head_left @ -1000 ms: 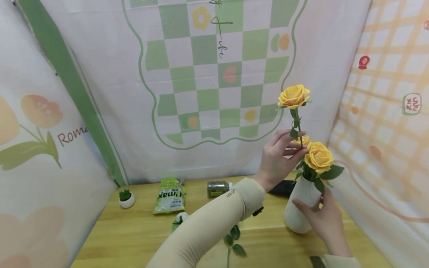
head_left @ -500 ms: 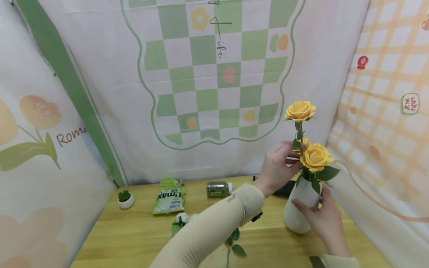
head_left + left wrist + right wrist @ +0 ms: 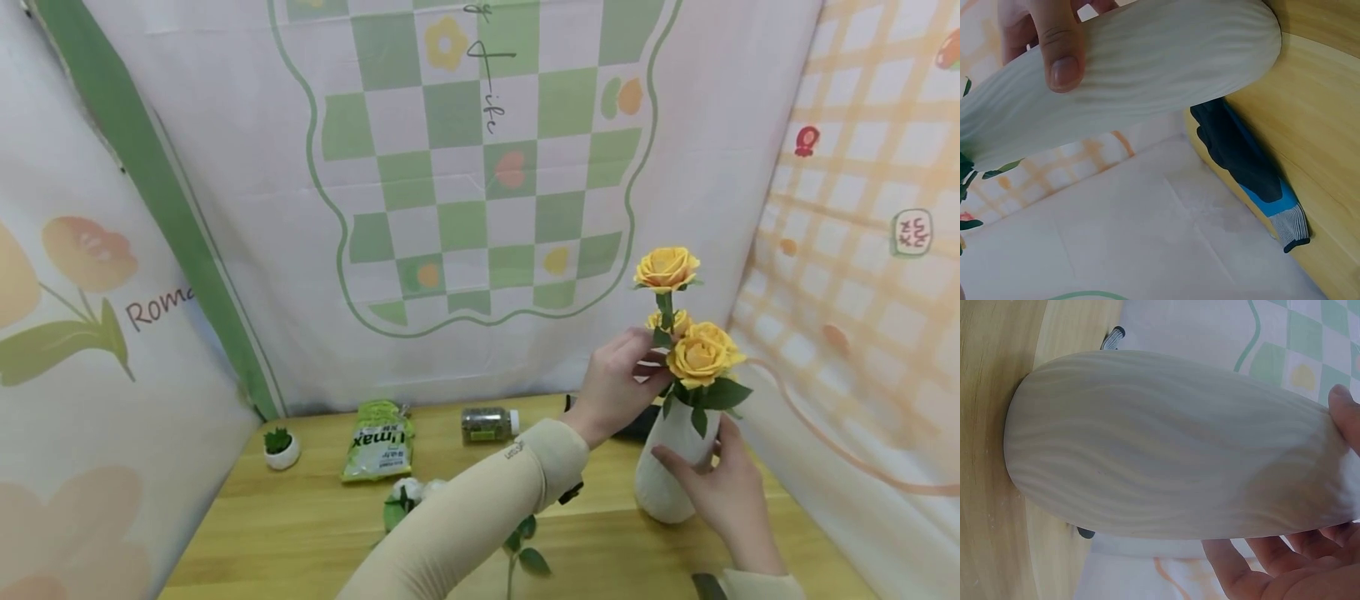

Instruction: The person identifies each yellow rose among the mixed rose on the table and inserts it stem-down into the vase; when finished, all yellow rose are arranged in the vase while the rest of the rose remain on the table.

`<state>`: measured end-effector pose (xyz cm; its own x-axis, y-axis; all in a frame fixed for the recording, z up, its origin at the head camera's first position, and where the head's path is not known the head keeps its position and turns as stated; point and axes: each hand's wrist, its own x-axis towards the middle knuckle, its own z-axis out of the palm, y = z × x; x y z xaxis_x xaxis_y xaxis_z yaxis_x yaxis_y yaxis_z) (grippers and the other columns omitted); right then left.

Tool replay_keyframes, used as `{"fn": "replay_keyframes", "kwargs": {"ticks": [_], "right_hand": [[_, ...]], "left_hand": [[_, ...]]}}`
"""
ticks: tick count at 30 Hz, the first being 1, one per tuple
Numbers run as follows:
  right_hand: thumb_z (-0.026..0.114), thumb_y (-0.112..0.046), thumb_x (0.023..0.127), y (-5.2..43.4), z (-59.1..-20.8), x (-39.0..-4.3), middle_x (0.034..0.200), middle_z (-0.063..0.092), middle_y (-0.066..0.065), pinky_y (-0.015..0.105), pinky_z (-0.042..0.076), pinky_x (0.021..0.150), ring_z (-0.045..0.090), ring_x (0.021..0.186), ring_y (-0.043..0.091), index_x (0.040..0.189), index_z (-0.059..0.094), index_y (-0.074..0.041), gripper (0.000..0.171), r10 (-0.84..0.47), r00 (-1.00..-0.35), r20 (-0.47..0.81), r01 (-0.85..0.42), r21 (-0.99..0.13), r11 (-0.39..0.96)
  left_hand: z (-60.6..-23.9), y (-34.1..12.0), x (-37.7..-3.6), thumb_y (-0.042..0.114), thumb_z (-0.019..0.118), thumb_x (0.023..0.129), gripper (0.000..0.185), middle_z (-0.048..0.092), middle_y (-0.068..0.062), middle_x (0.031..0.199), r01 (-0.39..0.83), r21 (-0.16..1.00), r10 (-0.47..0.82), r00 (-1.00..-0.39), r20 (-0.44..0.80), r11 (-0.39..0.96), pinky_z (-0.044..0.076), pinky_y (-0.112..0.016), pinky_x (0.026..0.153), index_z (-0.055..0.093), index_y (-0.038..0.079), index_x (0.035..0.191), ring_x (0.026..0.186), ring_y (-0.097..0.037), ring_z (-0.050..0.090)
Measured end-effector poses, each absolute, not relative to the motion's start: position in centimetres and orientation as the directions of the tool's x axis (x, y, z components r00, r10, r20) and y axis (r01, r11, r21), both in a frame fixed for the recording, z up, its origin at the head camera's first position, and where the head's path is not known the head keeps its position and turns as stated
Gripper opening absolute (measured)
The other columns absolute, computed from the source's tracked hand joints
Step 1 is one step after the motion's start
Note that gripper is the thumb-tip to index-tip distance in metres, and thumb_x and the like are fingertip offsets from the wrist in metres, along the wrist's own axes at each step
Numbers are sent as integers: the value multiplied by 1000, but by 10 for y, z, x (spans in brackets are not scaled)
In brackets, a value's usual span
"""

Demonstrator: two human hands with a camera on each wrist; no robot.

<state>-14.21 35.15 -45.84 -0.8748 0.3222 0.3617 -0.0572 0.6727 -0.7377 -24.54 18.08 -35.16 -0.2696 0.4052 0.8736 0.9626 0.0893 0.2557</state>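
Note:
My left hand (image 3: 617, 385) pinches the stem of a yellow rose (image 3: 666, 269) above the mouth of a white ribbed vase (image 3: 670, 467). That rose stands taller than the other yellow roses (image 3: 701, 356) and green leaves (image 3: 723, 393) at the vase's mouth. My right hand (image 3: 723, 496) grips the vase near its neck, thumb on the near side. In the right wrist view, fingers (image 3: 1229, 569) wrap the underside of the vase (image 3: 1160, 450), whose base meets the wooden table. The rose's lower stem is hidden behind my left fingers and the blooms.
A black and blue glove (image 3: 1241, 156) lies behind the vase. Farther left are a clear jar (image 3: 486, 425), a green bag (image 3: 379, 442) and a small potted plant (image 3: 281, 448). White flowers (image 3: 408, 489) and a leafy stem (image 3: 528, 554) lie near my left sleeve.
My left hand has come down with the yellow rose, so its bloom sits lower, closer to the other roses. My right hand stays on the vase.

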Motion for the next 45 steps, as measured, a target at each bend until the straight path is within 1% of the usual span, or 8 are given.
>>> {"fn": "replay_keyframes", "kwargs": {"ticks": [5,10,14,22,29,32,41,45], "right_hand": [[87,-46,92,351,-457,-143,152,49,39,79,47,96,51,130,66,167,29,-6,104,322,-873,367,-59,-735,676],[84,-49,93,351,-455,-143,152,46,43,81,47,95,50,128,69,168,25,-3,106,318,-880,352,-41,-725,688],[84,-49,94,350,-455,-141,150,46,44,80,48,94,50,128,69,168,23,-2,107,319,-883,345,-35,-725,687],[84,-48,94,348,-454,-139,151,46,45,79,48,95,50,129,69,169,23,-4,106,317,-880,354,-50,-732,680],[85,-45,93,349,-455,-140,151,47,43,79,48,94,50,128,69,168,26,-6,104,313,-876,366,-66,-735,674],[85,-46,94,349,-456,-140,153,46,42,79,48,94,50,129,69,168,26,-6,103,308,-881,359,-63,-735,675],[85,-46,94,351,-455,-139,152,47,41,79,49,92,50,127,68,168,26,-5,103,301,-883,359,-64,-728,683],[85,-46,94,351,-455,-139,152,47,41,79,49,91,51,126,68,168,26,-6,103,295,-882,367,-68,-718,692]], "left_hand": [[-354,180,-247,2,81,96,28,72,-9,118,964,244,411,-265,872,104,51,-4,87,70,0,121,102,-6,76],[-361,178,-250,6,81,97,17,78,-6,110,968,217,453,-250,856,123,50,-3,85,76,2,112,97,-1,75],[-368,176,-251,10,82,98,11,81,-3,105,975,153,490,-212,846,159,50,-3,87,81,5,108,95,0,74],[-380,174,-250,17,75,101,16,80,4,114,957,-52,579,-128,805,285,46,-5,98,83,13,115,104,-3,73],[-385,174,-245,19,76,98,10,78,9,104,921,-139,603,-119,789,363,51,-10,93,84,17,104,95,-4,71],[-385,174,-243,20,75,98,10,77,10,105,909,-169,614,-112,781,381,52,-12,95,83,18,103,97,-4,71],[-394,174,-241,18,74,98,13,74,0,119,935,-118,574,-102,813,333,46,-10,104,86,16,103,109,-8,70],[-396,173,-239,18,75,99,19,72,-4,125,961,-47,526,-108,844,274,43,-9,107,85,15,114,116,-9,68]]}}
